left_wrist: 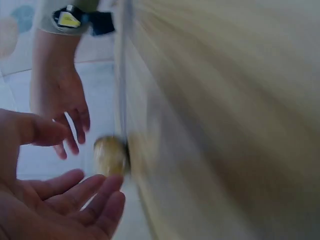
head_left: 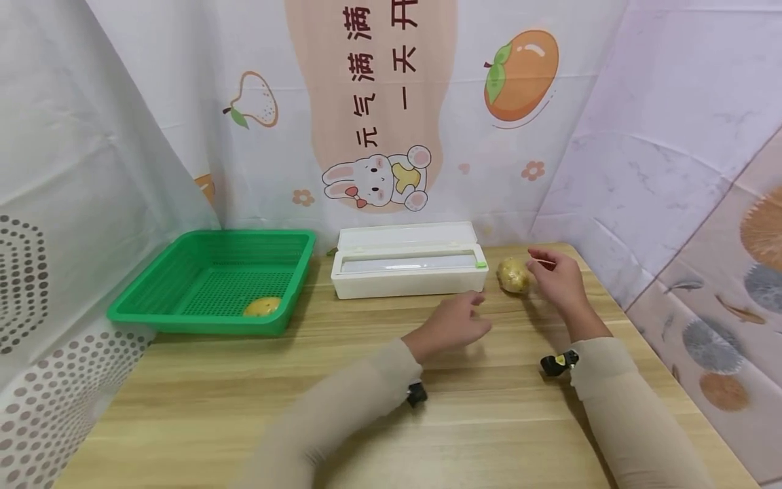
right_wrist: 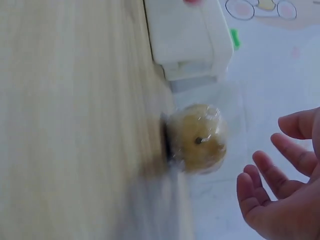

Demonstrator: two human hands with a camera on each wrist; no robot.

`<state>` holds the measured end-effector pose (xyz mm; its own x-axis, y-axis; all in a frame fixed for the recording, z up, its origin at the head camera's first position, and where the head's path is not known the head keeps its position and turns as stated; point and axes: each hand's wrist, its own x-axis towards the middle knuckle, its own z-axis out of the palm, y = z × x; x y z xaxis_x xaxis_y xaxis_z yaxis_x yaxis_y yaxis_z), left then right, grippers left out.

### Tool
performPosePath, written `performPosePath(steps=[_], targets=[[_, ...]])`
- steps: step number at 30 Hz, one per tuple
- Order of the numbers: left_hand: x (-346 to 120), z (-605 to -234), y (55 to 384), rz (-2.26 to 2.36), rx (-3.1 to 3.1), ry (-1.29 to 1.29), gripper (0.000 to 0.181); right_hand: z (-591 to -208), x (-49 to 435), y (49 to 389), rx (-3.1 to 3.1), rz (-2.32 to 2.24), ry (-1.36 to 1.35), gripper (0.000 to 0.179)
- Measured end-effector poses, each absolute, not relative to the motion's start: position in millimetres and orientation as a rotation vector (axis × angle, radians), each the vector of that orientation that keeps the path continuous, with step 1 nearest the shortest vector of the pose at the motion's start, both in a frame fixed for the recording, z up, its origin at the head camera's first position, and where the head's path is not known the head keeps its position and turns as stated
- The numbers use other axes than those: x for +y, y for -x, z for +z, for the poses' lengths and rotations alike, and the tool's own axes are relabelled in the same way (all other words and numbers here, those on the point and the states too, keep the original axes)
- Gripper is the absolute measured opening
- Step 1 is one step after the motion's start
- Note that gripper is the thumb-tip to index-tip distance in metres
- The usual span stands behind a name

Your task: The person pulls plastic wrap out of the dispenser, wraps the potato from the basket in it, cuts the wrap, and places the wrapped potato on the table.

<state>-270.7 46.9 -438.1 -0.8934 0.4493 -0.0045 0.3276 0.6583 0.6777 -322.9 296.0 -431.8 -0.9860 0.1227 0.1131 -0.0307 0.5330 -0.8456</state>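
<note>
A potato (head_left: 514, 275) wrapped in clear film sits on the table's right side; its shiny wrap shows in the right wrist view, where the potato (right_wrist: 199, 139) has a dark spot. Beside it is my right hand (head_left: 557, 277), fingers loosely bent and holding nothing. My left hand (head_left: 455, 322) hovers over the table in front of the white cling film box (head_left: 409, 280), also holding nothing. In the left wrist view, the left hand's fingers (left_wrist: 102, 197) reach toward the potato with a gap between thumb and fingers. The box's lid (head_left: 407, 234) stands raised at the back.
A green plastic basket (head_left: 222, 322) stands at the back left with another yellowish potato (head_left: 263, 306) inside. A green slider (head_left: 481, 265) sits on the box's right end. Printed curtains (head_left: 586, 136) hang behind and along both sides of the wooden table (head_left: 244, 407).
</note>
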Motion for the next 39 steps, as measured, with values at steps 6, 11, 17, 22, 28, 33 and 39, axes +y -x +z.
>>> performPosePath(steps=[6, 11, 17, 22, 28, 33, 39], targets=[[-16.6, -415.2, 285.2, 0.520, 2.989, -0.733, 0.045, -420.1, 278.5, 327.0, -2.674, 1.214, -0.189, 0.039], [-72.9, -393.1, 307.2, 0.341, 3.145, -0.635, 0.036, -411.1, 258.7, 333.2, -2.769, 0.991, -0.436, 0.033], [-130.9, -378.9, 328.9, 0.347, 3.159, -0.571, 0.033, -398.0, 237.9, 338.1, -2.841, 0.767, -0.644, 0.034], [-160.1, -377.6, 342.1, 0.363, 3.100, -0.539, 0.039, -395.6, 227.2, 348.7, -2.881, 0.697, -0.680, 0.033], [-177.4, -383.0, 355.2, 0.362, 3.077, -0.506, 0.040, -402.5, 220.7, 364.1, -2.913, 0.734, -0.701, 0.034], [-184.0, -383.4, 357.8, 0.371, 3.048, -0.538, 0.037, -408.6, 218.3, 368.4, -2.958, 0.797, -0.670, 0.032], [-185.1, -382.4, 357.7, 0.425, 3.017, -0.560, 0.028, -409.7, 219.4, 367.2, -2.963, 0.841, -0.639, 0.022]])
